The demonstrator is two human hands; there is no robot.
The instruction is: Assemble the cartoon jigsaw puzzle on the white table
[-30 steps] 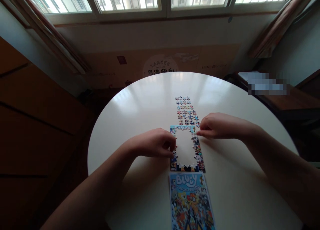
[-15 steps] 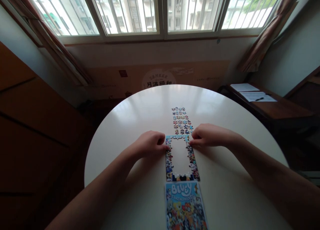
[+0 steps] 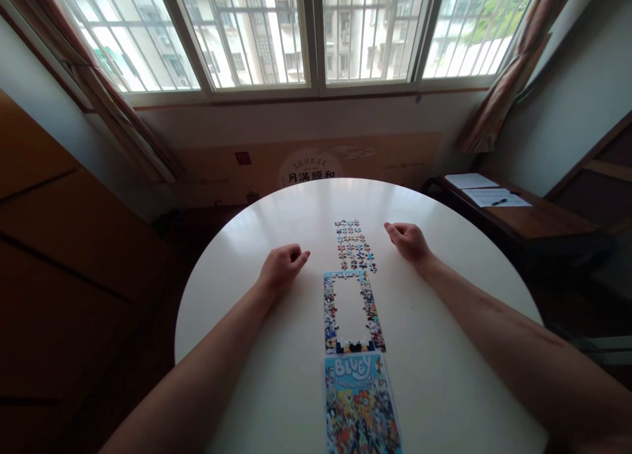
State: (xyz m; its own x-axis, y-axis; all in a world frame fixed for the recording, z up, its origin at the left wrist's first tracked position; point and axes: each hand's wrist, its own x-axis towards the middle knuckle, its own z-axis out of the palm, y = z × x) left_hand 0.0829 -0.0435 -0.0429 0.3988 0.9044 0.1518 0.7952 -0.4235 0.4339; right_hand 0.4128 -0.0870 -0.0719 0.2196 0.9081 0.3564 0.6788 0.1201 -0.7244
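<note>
My left hand (image 3: 285, 267) rests curled on the table, left of the puzzle, its thumb pointing toward the loose pieces; nothing shows in it. On the other side, my right hand (image 3: 409, 241) is closed too, beside the loose jigsaw pieces (image 3: 351, 247) and apart from them, with nothing visible in its fingers. Those pieces lie in several rows beyond a jigsaw puzzle border (image 3: 330, 316), a joined rectangular frame with the bare tabletop showing inside. Nearest me lies a colourful Bluey picture sheet (image 3: 363, 401), just touching or very close to the border's lower edge.
Everything lies on a round white table (image 3: 237, 388). A wooden bench (image 3: 553, 224) at the right carries papers (image 3: 498, 197) and a pen. Barred windows (image 3: 257, 33) with curtains (image 3: 118, 125) are ahead, and an orange-brown cabinet (image 3: 59, 243) stands at the left.
Both hands have left the sides of the puzzle border. The left moved out to the left, the right outward and farther up beside the loose pieces. The camera view has tilted up slightly.
</note>
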